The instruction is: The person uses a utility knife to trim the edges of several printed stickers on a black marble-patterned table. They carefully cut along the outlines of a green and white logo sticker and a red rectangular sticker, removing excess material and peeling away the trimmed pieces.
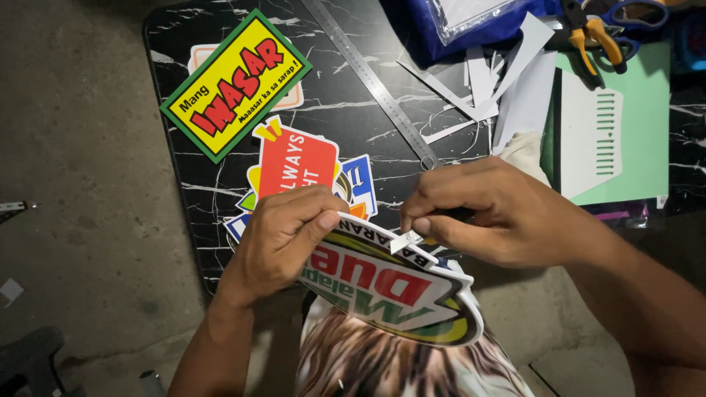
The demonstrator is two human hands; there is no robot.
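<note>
The right hand (500, 217) has its grip pinched on a small white tab (406, 241) at the top edge of the cut-out sign (390, 287). The left hand (283, 239) clamps the sign's left edge. Beyond the sign, a metal ruler (371, 81) lies on the black marbled surface (412, 125).

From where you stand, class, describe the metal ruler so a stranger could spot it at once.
Start at the black marble-patterned table. The ruler lies slanting across its top middle, between the yellow sign and the white paper scraps. It is the only long, thin, silver strip there.
</note>
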